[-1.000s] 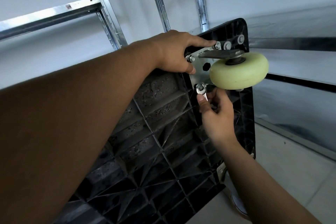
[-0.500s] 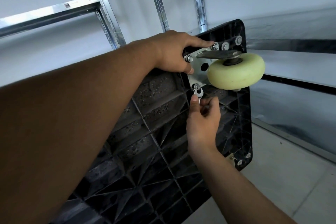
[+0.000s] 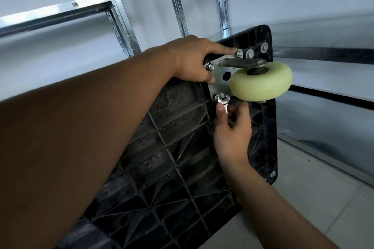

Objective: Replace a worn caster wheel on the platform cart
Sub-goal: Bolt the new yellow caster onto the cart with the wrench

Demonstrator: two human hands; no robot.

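The right hand (image 3: 232,131) is nearest, below the caster wheel (image 3: 261,83). Its grip is narrow, thumb and fingers pinching the handle of a small wrench (image 3: 224,105). A second ago this hand lay further out under the wheel with the handle slanted. It has since swung inward, and the handle now hangs almost straight down from the nut (image 3: 221,96) at the wheel's lower left. I read that as part of a turn on this fastener, so the bolt work at this corner is under way and not finished.

The wheel has not shifted on its mounting plate (image 3: 219,84), which lies just left of it. Two more nuts (image 3: 209,66) (image 3: 238,53) sit seated above and to the left. The left hand (image 3: 194,60) has stayed left of the wheel, index finger stretched to the upper nut and thumb on the plate. Its other fingers are hidden, so I cannot tell whether its grip clasps the cart or only presses it.

The platform cart (image 3: 162,147) stands tipped, its ribbed underside facing the person and the wheel jutting out near its upper corner. The wheel's rim overhangs just right of the wrench head, so a swing that way would stop early. Down and left of the wheel the ribs leave the handle open room. Shelf uprights (image 3: 119,18) stand well apart, up and left of the wheel, and the floor (image 3: 323,198) lies below and to its right.
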